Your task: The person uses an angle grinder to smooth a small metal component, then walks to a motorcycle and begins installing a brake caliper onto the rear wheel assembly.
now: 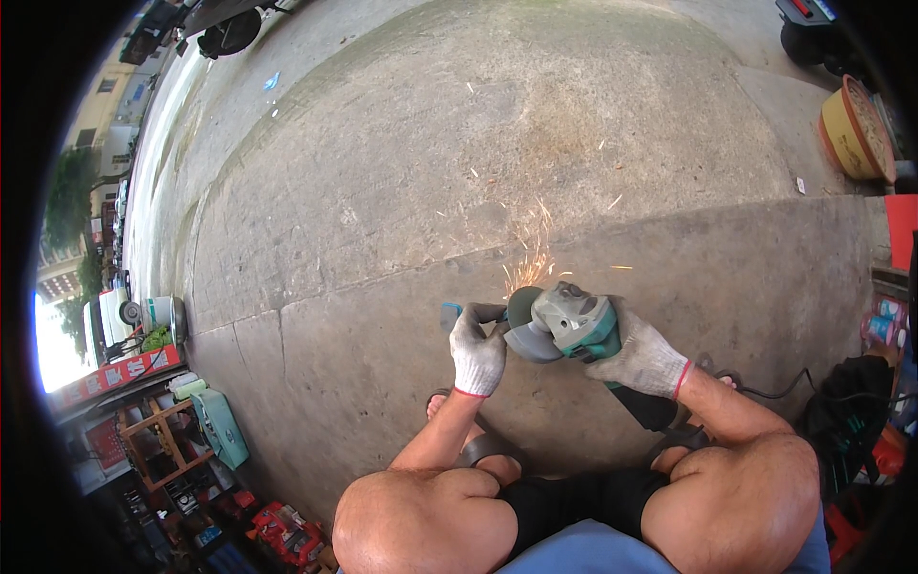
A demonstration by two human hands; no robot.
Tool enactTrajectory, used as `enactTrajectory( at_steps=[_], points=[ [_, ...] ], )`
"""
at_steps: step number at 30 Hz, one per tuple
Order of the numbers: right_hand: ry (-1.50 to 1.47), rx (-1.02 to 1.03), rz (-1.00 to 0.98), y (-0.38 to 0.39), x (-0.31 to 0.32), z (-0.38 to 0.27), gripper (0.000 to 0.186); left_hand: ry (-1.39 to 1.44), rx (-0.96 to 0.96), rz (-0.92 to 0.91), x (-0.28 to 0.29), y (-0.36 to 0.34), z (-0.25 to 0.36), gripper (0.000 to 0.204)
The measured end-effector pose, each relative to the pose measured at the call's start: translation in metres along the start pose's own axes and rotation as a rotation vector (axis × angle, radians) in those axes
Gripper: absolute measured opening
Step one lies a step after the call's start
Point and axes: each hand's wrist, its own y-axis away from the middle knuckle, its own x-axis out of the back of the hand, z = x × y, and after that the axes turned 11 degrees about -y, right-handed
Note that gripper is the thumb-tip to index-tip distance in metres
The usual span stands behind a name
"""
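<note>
I squat with both hands in white knit gloves with red cuffs. My right hand is closed on a silver and teal angle grinder; its disc and guard face left. My left hand is closed on a small workpiece with a teal-blue end, held against the disc's left side; the part touching the disc is mostly hidden behind my fingers and the disc. Orange sparks fly up and away from the disc over the concrete.
Concrete ground stretches ahead. A yellow tub stands at the right, near a black cord and dark bag. At the left are shelving, a teal case and red tools. Parked vehicles sit at the edges.
</note>
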Motion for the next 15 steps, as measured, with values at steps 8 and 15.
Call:
enactTrajectory(
  at_steps=[8,15],
  points=[
    [0.015,0.041,0.013,0.001,0.000,0.003,0.085,-0.008,0.007,0.004,0.002,0.000,0.001,0.018],
    [0.015,0.060,0.014,-0.001,-0.002,0.010,0.086,-0.005,0.019,0.002,0.002,0.000,0.004,0.019]
  ],
)
